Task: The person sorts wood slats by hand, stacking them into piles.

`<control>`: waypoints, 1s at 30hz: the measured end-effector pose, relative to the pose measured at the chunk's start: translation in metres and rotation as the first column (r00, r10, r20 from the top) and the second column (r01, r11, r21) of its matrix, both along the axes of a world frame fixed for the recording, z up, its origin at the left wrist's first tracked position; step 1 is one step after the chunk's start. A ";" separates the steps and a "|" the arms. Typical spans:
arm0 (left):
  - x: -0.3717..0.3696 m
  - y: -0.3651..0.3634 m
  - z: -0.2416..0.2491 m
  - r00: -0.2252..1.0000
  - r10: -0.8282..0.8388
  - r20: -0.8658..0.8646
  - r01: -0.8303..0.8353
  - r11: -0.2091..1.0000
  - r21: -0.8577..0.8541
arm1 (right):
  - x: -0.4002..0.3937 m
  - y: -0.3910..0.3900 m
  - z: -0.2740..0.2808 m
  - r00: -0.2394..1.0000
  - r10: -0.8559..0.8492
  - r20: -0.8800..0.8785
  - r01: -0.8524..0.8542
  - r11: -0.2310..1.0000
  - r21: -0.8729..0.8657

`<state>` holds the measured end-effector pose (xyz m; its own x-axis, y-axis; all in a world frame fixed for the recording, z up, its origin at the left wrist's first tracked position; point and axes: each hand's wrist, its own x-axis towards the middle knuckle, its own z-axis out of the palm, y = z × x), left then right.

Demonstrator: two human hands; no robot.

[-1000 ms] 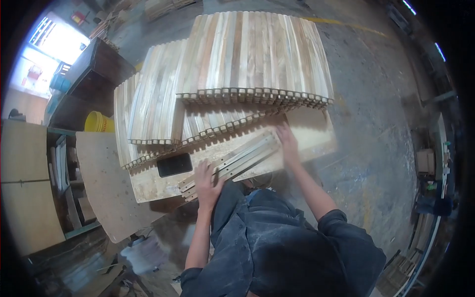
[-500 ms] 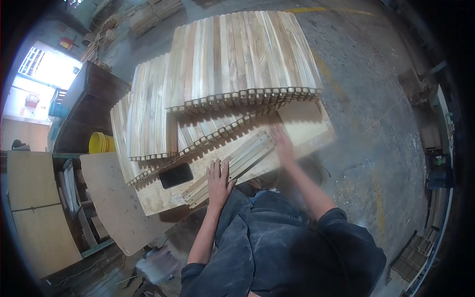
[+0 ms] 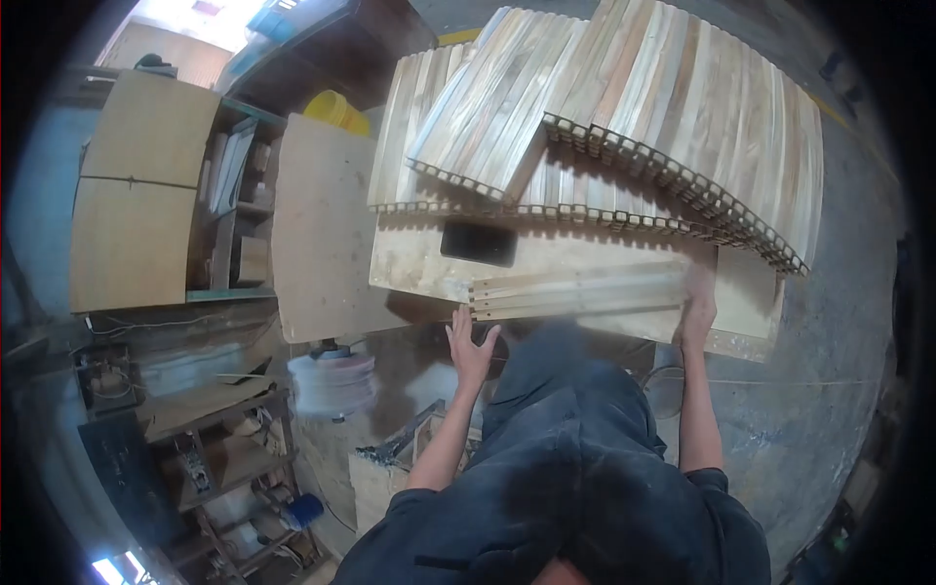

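A short bundle of pale wooden slats (image 3: 575, 292) with small dark holes at the ends lies along the front edge of the wooden board (image 3: 741, 331). At the bundle's left end is my left hand (image 3: 471, 349), open, thumb and fingers spread, fingertips close to the slat ends. My right hand (image 3: 697, 302) is by the right end, its fingers stretched upward, blurred and seemingly against the slats. Behind the bundle, stacked wooden slat panels (image 3: 673, 107) rest on the board in overlapping layers. A dark phone (image 3: 478, 243) lies left of the bundle.
Left of the board stands a brown panel (image 3: 327, 224), with a yellow bucket (image 3: 336, 113) behind it. Farther left is a cabinet (image 3: 146, 195) with open shelves. A cluttered wooden rack (image 3: 234, 468) stands at lower left. Concrete floor (image 3: 819, 390) extends on the right.
The view has swung left, so the board and stacks appear farther right and rotated. My left hand has come off the top of the slats to their left end; my right hand stays by the right end.
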<state>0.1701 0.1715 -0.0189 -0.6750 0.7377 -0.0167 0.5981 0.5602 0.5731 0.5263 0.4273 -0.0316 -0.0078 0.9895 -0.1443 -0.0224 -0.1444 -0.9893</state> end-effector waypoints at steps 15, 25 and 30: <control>0.008 0.015 0.015 0.992 0.072 0.104 -0.080 0.995 0.068 | 0.003 0.005 0.001 0.999 0.034 0.030 -0.034 0.999 0.028; 0.012 0.016 0.017 0.993 0.072 0.098 -0.080 0.994 0.077 | 0.001 0.003 0.008 0.993 0.025 0.112 -0.027 1.000 0.014; 0.011 0.016 0.016 0.996 0.047 0.078 -0.053 0.996 0.075 | 0.004 0.005 0.004 0.994 0.034 0.101 -0.033 0.999 -0.013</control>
